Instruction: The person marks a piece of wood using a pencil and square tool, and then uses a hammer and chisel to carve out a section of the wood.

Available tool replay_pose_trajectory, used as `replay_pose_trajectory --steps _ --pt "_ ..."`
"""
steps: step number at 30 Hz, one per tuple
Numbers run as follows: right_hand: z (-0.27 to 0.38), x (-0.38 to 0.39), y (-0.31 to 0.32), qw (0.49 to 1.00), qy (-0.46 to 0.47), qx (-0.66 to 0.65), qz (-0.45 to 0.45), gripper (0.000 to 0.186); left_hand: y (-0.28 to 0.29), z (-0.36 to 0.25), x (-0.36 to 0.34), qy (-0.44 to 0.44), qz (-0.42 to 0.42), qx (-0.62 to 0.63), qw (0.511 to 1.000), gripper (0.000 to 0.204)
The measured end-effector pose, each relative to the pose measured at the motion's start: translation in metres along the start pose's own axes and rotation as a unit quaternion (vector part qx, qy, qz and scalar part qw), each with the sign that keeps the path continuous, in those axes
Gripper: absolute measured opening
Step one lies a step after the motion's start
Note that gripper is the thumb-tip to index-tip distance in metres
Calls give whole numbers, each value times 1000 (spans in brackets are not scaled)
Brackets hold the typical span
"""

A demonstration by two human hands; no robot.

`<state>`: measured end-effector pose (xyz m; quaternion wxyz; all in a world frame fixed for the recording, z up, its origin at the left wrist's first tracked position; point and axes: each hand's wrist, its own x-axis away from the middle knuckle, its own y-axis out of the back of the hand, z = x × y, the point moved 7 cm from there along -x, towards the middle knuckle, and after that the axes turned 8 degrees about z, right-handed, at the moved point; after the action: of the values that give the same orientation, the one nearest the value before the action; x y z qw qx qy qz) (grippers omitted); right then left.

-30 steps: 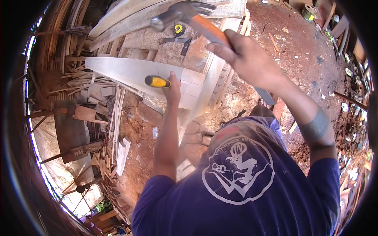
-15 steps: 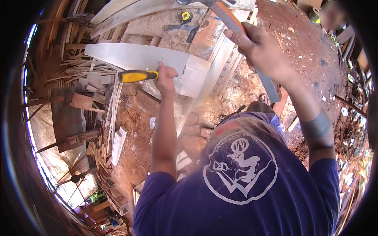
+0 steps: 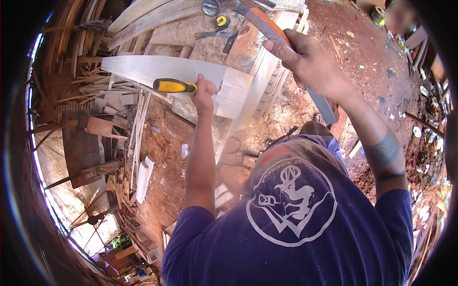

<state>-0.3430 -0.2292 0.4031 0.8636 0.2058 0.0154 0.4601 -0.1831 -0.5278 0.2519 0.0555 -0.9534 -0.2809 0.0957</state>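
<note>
My left hand (image 3: 204, 95) grips a yellow-and-black-handled tool (image 3: 169, 85), like a chisel, over a pale tapered board (image 3: 133, 69) with squared lines at its wider right end; the tool's tip is hard to make out. My right hand (image 3: 315, 66) is closed round a claw hammer with an orange-and-grey handle (image 3: 265, 25), raised up and to the right of the board, its head near the top of the picture. A yellow-and-black tape measure (image 3: 221, 22) and a dark square tool (image 3: 222, 38) lie on the rough work surface (image 3: 174, 35) beyond the board.
Long planks (image 3: 138, 26) lie at the upper left. Loose wood strips and offcuts (image 3: 102, 126) are piled on the left. The reddish dirt floor (image 3: 367, 66) on the right has scattered scraps. A person's blurred head (image 3: 400, 16) shows at the top right.
The hammer has shifted up and right, then slightly back left. My left hand has moved left and up since a second ago, then slightly down and right, the tool's handle now pointing left.
</note>
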Motion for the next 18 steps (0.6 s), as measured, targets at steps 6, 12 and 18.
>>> replay_pose_trajectory --steps 6,12,18 --pt "-6 -7 -4 998 54 6 -33 64 -2 1 -3 2 -2 -5 1000 56" --pt "4 -2 -2 1000 22 14 -12 63 -4 -2 -1 -1 -3 -13 1000 56" --pt "13 -1 -5 1000 13 24 14 60 -3 -1 -1 -9 3 -24 1000 55"
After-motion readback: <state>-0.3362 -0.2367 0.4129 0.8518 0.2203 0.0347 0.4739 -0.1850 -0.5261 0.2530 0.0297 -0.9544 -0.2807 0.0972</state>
